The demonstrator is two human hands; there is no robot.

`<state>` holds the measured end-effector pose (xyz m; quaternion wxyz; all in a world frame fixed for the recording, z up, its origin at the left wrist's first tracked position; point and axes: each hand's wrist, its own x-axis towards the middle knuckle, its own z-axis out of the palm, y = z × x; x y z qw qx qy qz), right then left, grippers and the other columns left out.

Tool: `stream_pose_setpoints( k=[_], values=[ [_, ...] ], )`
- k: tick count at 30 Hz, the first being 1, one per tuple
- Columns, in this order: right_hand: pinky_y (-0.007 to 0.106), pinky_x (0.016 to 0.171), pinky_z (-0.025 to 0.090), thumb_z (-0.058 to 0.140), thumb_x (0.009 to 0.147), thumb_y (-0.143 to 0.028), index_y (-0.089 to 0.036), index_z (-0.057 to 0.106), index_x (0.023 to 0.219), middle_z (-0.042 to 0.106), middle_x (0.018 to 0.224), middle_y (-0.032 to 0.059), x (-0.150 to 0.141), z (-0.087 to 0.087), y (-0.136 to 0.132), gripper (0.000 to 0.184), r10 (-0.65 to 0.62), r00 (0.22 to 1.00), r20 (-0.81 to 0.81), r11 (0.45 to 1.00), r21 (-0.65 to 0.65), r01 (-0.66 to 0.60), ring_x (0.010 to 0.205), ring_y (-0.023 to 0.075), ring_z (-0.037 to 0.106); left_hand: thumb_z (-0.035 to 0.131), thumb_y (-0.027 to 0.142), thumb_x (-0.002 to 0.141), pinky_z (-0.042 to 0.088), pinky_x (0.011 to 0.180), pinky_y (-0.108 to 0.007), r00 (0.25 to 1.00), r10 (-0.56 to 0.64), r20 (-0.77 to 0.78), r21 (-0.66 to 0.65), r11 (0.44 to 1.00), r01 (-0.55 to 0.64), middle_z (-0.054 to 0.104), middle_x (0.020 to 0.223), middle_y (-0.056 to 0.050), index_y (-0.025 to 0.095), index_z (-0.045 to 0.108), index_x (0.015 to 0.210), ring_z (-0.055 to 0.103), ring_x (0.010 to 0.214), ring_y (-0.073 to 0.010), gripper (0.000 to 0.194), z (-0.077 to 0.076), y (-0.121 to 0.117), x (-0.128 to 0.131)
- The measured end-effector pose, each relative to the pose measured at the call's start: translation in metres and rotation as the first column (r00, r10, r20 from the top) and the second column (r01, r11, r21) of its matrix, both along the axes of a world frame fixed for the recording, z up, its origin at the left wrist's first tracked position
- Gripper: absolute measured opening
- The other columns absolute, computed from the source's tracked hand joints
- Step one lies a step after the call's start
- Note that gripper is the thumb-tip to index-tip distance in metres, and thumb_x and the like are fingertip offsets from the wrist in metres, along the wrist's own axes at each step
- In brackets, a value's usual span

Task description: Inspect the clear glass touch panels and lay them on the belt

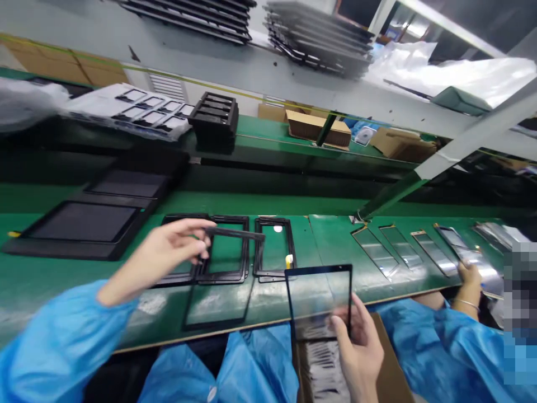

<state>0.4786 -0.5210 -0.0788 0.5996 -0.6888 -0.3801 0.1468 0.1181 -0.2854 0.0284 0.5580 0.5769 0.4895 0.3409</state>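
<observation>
My left hand [182, 240] pinches the end of a thin black frame [241, 233], seen nearly edge-on above the bench. Below it, several black rectangular frames [224, 278] lie side by side, some stacked. A small white-and-yellow tab [289, 261] shows at one frame's corner. In my right hand [358, 341], a clear glass panel with a black border [316, 294] is gripped by its right edge, thumb on the near face. Another black-bordered panel [216, 324] lies near the bench's front edge.
Black foam trays [126, 224] with dark screens stand at left. Several glass panels [375, 252] lie at right, where a co-worker's hand [470, 280] touches one. An open cardboard box [388, 358] sits below the bench edge. A slanted post [436, 159] rises behind.
</observation>
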Motion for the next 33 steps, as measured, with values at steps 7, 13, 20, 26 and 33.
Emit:
stream_pose_setpoints(
  k=[7, 13, 20, 26, 33],
  values=[
    [0.027, 0.054, 0.059, 0.087, 0.086, -0.036, -0.025, 0.07, 0.138, 0.073, 0.096, 0.0035, -0.069, -0.006, 0.029, 0.056, 0.187, 0.826, -0.531, 0.982, 0.076, -0.173, 0.061, 0.0141, 0.069, 0.083, 0.026, 0.084, 0.063, 0.072, -0.024, 0.966, -0.097, 0.238, 0.013, 0.995, 0.097, 0.078, 0.089, -0.004, 0.024, 0.081, 0.122, 0.076, 0.078, -0.0174, 0.038, -0.026, -0.044, 0.066],
    [0.025, 0.049, 0.056, 0.09, 0.082, -0.041, -0.023, 0.071, 0.137, 0.072, 0.093, 0.0031, -0.073, -0.005, 0.034, 0.061, 0.173, 0.8, -0.574, 0.983, 0.053, -0.175, 0.058, 0.0136, 0.068, 0.084, 0.026, 0.086, 0.063, 0.073, -0.022, 0.955, -0.082, 0.284, 0.048, 0.996, 0.071, 0.081, 0.098, -0.005, 0.026, 0.083, 0.119, 0.076, 0.083, -0.0173, 0.033, -0.029, -0.052, 0.068],
    [0.024, 0.051, 0.056, 0.087, 0.086, -0.039, -0.025, 0.065, 0.144, 0.071, 0.097, 0.0031, -0.074, -0.003, 0.034, 0.064, 0.177, 0.807, -0.563, 0.982, 0.049, -0.182, 0.062, 0.0148, 0.07, 0.086, 0.031, 0.084, 0.064, 0.073, -0.026, 0.957, -0.085, 0.277, 0.017, 0.996, 0.084, 0.08, 0.091, -0.007, 0.022, 0.082, 0.121, 0.074, 0.079, -0.0189, 0.038, -0.025, -0.057, 0.072],
    [0.024, 0.054, 0.057, 0.086, 0.088, -0.038, -0.028, 0.063, 0.147, 0.07, 0.098, 0.0017, -0.083, 0.008, 0.035, 0.065, 0.152, 0.807, -0.57, 0.985, 0.017, -0.174, 0.066, 0.0148, 0.071, 0.086, 0.034, 0.083, 0.062, 0.065, -0.025, 0.944, -0.055, 0.325, -0.058, 0.995, 0.078, 0.078, 0.087, -0.007, 0.02, 0.081, 0.124, 0.072, 0.073, -0.0179, 0.044, -0.027, -0.061, 0.078],
    [0.024, 0.055, 0.057, 0.085, 0.088, -0.041, -0.026, 0.063, 0.148, 0.069, 0.1, 0.0019, -0.092, 0.016, 0.033, 0.066, 0.134, 0.8, -0.585, 0.98, -0.043, -0.196, 0.068, 0.014, 0.07, 0.088, 0.035, 0.084, 0.062, 0.063, -0.022, 0.918, -0.035, 0.394, -0.146, 0.984, 0.1, 0.076, 0.09, -0.005, 0.023, 0.079, 0.127, 0.075, 0.078, -0.0168, 0.046, -0.034, -0.059, 0.077]
  ],
)
